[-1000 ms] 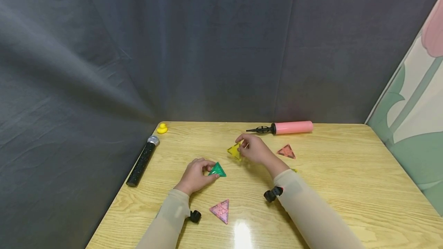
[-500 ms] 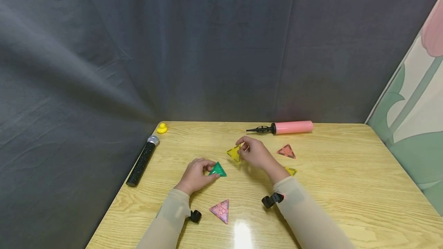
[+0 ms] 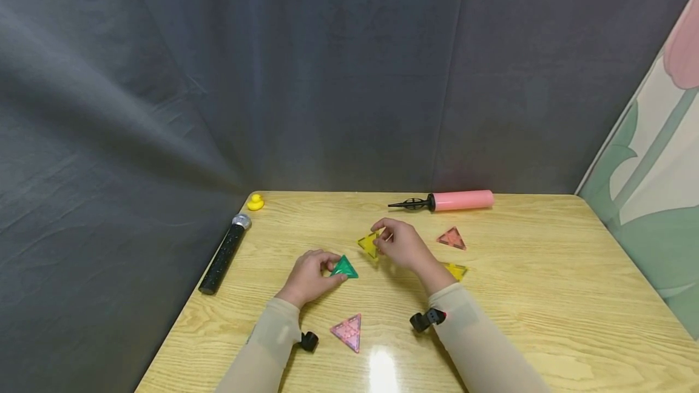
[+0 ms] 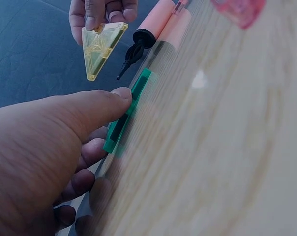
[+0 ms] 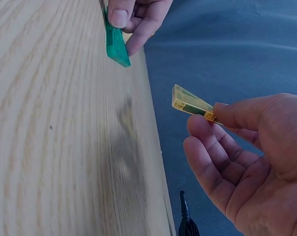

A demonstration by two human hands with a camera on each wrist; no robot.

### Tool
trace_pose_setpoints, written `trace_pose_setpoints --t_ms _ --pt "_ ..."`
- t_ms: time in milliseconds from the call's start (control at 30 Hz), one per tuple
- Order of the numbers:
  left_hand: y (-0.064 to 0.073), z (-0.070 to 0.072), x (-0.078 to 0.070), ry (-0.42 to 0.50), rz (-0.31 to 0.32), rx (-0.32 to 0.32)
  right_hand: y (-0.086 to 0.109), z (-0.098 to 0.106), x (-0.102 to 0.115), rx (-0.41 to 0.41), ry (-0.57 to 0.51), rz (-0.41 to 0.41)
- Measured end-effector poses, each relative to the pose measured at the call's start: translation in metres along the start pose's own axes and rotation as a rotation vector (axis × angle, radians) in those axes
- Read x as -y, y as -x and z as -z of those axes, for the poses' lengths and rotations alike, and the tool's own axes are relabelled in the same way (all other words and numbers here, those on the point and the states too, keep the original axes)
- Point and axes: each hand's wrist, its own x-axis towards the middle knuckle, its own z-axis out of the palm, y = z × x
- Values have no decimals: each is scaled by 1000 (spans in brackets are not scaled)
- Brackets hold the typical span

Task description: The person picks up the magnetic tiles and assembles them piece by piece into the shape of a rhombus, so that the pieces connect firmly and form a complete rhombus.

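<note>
Near the middle of the table, my left hand (image 3: pixel 310 276) pinches a green triangular magnetic tile (image 3: pixel 344 267) between thumb and fingers. In the left wrist view that green tile (image 4: pixel 126 112) lies close against the wood. My right hand (image 3: pixel 403 244) holds a yellow triangular magnetic tile (image 3: pixel 369 245) by one edge, raised above the table, beyond the green one and slightly right of it. The right wrist view shows thumb and fingertips pinching the yellow tile's end (image 5: pixel 193 104), its tip pointing away from the palm. Some right fingers stay loosely bent beneath.
A pink triangle tile (image 3: pixel 347 333) lies nearer me, between the forearms. Another yellow tile (image 3: pixel 455 270) is partly covered by the right wrist; a red tile (image 3: pixel 452 238) sits beyond. A pink hand pump (image 3: pixel 462 200), a yellow duck (image 3: pixel 255 202) and a black microphone (image 3: pixel 225 255) line the edges.
My right hand has come slightly toward me with the yellow tile, and its forearm has shifted left, baring more of the other yellow tile. The left hand stays nearly still.
</note>
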Motion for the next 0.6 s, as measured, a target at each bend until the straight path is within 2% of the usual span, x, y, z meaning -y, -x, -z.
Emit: trace_pose_setpoints --t_ms 600 --pt "2 -1 -4 -13 -12 -5 3 -11 2 26 66 -11"
